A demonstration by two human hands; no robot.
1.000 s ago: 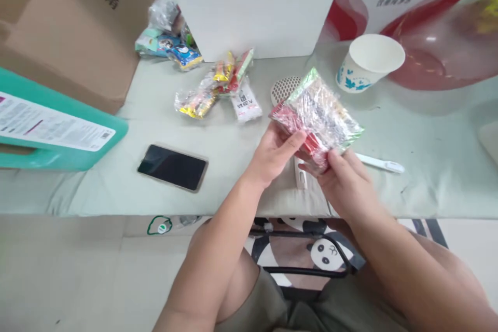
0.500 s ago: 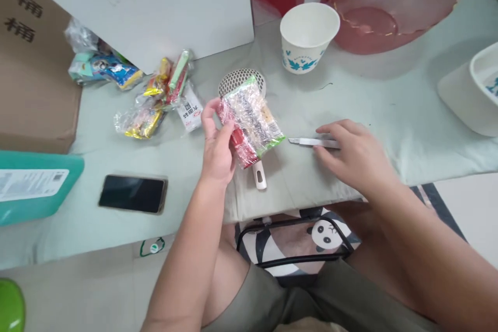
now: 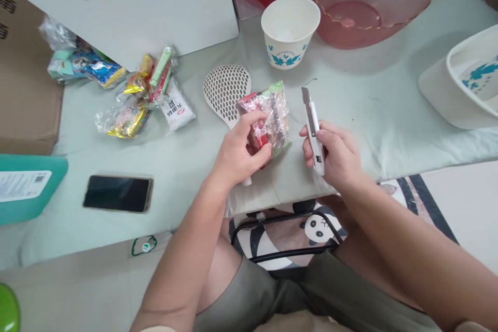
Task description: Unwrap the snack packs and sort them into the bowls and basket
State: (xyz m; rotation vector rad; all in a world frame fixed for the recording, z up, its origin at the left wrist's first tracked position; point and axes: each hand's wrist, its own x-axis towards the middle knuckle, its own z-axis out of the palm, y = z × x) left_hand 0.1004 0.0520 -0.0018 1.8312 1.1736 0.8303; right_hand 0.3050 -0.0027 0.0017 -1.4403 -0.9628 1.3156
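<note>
My left hand [image 3: 245, 150] grips a plastic-wrapped snack packet [image 3: 274, 116], red at one end with green edges, between thumb and fingers. In my right hand [image 3: 334, 153] is a white utility knife [image 3: 314, 140], held upright with its blade slid out and pointing away from me. A small gap separates the blade from the packet. Under and left of the packet lies a white slotted skimmer [image 3: 226, 88], its handle partly hidden by my left hand.
A paper cup [image 3: 290, 33] and a pink basin [image 3: 369, 5] stand at the back. Wrapped snacks [image 3: 132, 98] lie before a white box [image 3: 155, 0]. A phone [image 3: 118, 193] rests at left near a teal container [image 3: 31, 187]. A white tub [image 3: 459, 88] sits at right.
My right hand has lifted the utility knife off the table and turned it upright. My left hand has turned over, with the packet now tilted and nearer the knife.
</note>
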